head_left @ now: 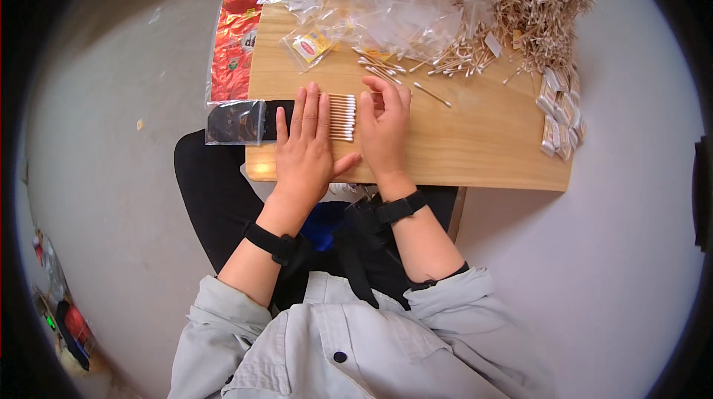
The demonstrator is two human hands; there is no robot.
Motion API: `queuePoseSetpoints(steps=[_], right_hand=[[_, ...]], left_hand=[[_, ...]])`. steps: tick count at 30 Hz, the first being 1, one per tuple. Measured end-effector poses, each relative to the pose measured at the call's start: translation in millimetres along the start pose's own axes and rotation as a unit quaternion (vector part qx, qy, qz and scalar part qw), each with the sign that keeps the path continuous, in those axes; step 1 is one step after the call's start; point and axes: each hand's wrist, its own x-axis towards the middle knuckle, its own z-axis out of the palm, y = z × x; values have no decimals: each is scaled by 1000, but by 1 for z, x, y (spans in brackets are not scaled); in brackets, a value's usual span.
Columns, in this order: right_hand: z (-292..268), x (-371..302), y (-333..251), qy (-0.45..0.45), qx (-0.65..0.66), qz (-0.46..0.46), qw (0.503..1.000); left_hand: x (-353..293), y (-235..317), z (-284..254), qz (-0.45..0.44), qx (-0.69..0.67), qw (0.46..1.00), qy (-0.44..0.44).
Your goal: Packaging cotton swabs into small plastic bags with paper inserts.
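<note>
Mid-frame, left hand [304, 148] flat on a row of swabs [342, 117], fingers straight, a bit spread, thumb out right. Right hand [387, 124] just beside the row's right ends, fingers loosely curled; cannot tell if they grip anything. Black strip [273, 121] shows left of the fingers, clear pouch [236, 122] at its left. Top center, bag heap [408, 9]; upper right, swab pile [549, 13]. Packs [561, 113] on table [468, 146], right side.
</note>
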Motion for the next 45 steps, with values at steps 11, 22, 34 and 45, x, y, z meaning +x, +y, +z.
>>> queuePoseSetpoints(steps=[11,22,34,45], right_hand=[[-14,27,-12,-146,-287,49,945],[-9,16,-12,-112,-347,-37,930],[4,-16,-7,-17,-118,-20,993],[40,-22,-1,-73,121,71,987]], left_hand=[[0,2,3,-10,-18,1000,8],[-1,-1,3,-10,-41,999,10],[-3,-5,0,-26,-56,998,2],[-5,-23,-8,-33,-39,999,-13]])
